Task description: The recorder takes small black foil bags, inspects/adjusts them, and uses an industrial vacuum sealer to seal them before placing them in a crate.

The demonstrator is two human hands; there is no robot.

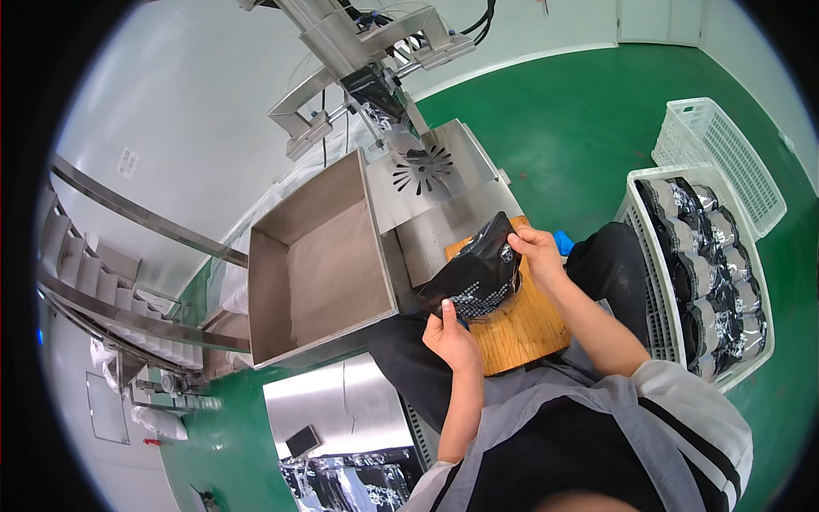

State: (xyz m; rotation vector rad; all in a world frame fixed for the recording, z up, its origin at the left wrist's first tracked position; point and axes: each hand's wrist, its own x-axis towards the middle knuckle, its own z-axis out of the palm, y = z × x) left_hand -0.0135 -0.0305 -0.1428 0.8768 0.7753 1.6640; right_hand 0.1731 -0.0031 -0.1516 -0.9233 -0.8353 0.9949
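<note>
Between my two hands is a black plastic pouch [477, 275] with white printing and a clear part low on its side. My left hand [453, 339] pinches its near left corner between thumb and fingers. At the upper right corner, my right hand [539, 253] grips the pouch the same way. Under it, a wooden board [521, 329] lies across my lap. Ahead, a second black pouch [377, 96] hangs below the steel spout of a filling machine [329, 38], between its two side clamps. A slotted steel plate [422, 169] sits beneath that pouch.
Left of the machine stands a deep steel tray [313, 339] holding brownish powder. A white crate [764, 288] packed with filled pouches is at my right, with another white crate [723, 153] behind it. Flat pouches [358, 480] lie on a steel surface [339, 409] at lower left, near a small dark device [303, 440].
</note>
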